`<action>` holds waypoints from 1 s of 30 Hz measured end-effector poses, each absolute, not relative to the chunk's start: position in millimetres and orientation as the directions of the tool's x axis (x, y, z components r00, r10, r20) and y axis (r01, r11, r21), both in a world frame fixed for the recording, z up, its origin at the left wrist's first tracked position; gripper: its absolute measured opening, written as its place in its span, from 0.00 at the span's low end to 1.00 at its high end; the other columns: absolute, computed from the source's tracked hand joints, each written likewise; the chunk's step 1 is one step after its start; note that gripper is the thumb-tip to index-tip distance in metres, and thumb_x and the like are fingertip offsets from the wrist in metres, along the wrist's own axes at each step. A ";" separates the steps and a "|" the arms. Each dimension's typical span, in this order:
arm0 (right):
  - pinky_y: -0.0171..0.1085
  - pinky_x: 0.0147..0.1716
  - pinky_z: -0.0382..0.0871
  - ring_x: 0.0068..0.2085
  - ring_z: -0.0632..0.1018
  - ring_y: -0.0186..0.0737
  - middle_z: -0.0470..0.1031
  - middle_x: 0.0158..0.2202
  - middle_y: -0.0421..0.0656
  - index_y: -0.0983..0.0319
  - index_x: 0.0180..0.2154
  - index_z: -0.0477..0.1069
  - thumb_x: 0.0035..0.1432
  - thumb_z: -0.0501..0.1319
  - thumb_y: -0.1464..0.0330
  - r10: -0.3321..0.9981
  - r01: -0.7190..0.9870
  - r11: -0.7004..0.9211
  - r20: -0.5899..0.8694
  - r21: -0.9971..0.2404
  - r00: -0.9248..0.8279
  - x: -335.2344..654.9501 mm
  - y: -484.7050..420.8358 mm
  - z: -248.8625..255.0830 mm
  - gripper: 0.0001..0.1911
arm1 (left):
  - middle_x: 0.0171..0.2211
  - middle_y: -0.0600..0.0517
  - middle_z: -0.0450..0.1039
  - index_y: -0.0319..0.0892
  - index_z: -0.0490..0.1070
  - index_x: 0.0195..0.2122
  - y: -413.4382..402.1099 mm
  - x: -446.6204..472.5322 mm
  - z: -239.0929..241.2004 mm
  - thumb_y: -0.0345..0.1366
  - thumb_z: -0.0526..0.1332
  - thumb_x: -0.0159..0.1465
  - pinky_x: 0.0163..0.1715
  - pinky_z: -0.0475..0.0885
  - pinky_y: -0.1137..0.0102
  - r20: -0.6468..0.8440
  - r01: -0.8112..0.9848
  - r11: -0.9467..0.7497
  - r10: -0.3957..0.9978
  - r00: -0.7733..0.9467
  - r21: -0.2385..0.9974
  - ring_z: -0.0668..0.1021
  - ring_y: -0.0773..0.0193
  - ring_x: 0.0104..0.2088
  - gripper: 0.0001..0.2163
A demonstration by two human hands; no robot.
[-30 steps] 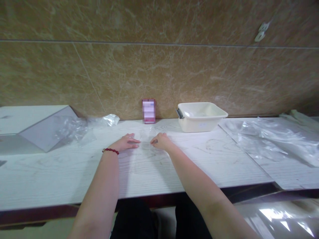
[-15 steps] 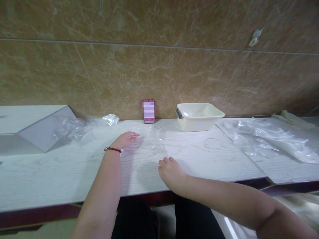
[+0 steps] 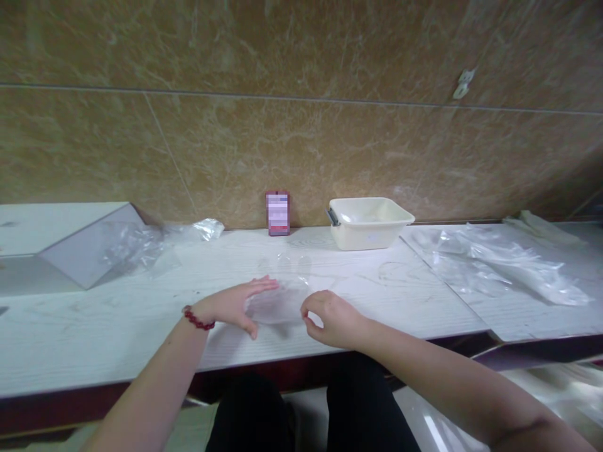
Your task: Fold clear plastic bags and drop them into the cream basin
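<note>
A clear plastic bag (image 3: 280, 306) lies over the table between my hands, its outline faint against the white wood grain. My left hand (image 3: 240, 304), with a red bead bracelet at the wrist, is at the bag's left edge, thumb and stretched fingers spread apart. At the right edge, my right hand (image 3: 332, 319) pinches with thumb and forefinger bent into a ring, and the bag's edge runs up to the fingertips. The exact grip there is hard to see because the film is see-through.
A phone (image 3: 277, 213) leans against the marble-look wall. To its right stands a cream plastic tub (image 3: 370, 235) with a grey handle. Crumpled clear plastic (image 3: 136, 248) rests by a white box (image 3: 70, 242) at left; more plastic bags (image 3: 509, 260) spread at right.
My left hand has moved nearer and opened its thumb away from the fingers. My right hand has turned into a pinch at the bag's right edge. The plastic has come nearer to me.
</note>
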State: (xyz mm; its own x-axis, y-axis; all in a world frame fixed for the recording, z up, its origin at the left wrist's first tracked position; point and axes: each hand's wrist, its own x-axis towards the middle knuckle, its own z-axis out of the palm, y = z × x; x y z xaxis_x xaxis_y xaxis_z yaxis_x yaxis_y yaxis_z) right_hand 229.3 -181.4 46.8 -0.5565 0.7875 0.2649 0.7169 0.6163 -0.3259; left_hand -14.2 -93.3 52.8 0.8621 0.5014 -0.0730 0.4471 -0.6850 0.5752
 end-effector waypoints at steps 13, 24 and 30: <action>0.39 0.51 0.51 0.54 0.58 0.40 0.57 0.53 0.49 0.63 0.53 0.51 0.37 0.64 0.60 0.616 0.408 0.705 0.215 -0.580 -0.758 271.0 -185.9 47.3 0.41 | 0.52 0.55 0.59 0.49 0.59 0.51 -127.0 -2.6 30.0 0.38 0.47 0.60 0.53 0.52 0.66 -0.029 0.429 -0.622 0.546 0.837 0.655 0.63 0.65 0.51 0.17; 0.34 0.41 0.61 0.40 0.71 0.35 0.71 0.38 0.44 0.63 0.39 0.68 0.50 0.52 0.71 0.847 0.594 0.509 0.242 -0.622 -0.473 249.3 -168.3 12.6 0.13 | 0.47 0.53 0.65 0.44 0.66 0.45 -123.4 1.9 32.1 0.43 0.50 0.57 0.48 0.59 0.68 -0.018 0.519 -0.434 0.754 0.657 0.736 0.68 0.62 0.46 0.17; 0.29 0.31 0.61 0.32 0.71 0.33 0.72 0.30 0.41 0.63 0.29 0.70 0.49 0.52 0.67 0.980 0.742 0.199 0.140 -0.640 -0.143 238.0 -128.1 22.0 0.10 | 0.33 0.49 0.73 0.39 0.69 0.38 -103.9 14.7 29.8 0.46 0.52 0.53 0.32 0.67 0.69 -0.056 0.539 -0.157 0.933 0.357 0.828 0.73 0.61 0.33 0.18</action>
State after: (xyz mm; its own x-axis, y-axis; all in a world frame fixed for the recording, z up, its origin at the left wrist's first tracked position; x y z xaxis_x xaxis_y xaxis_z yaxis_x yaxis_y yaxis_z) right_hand 238.0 -128.1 22.0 -0.1426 0.9798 0.1400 0.7424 0.1994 -0.6396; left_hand 14.7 -103.9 29.8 0.3566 0.9326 -0.0557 0.5386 -0.1565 0.8279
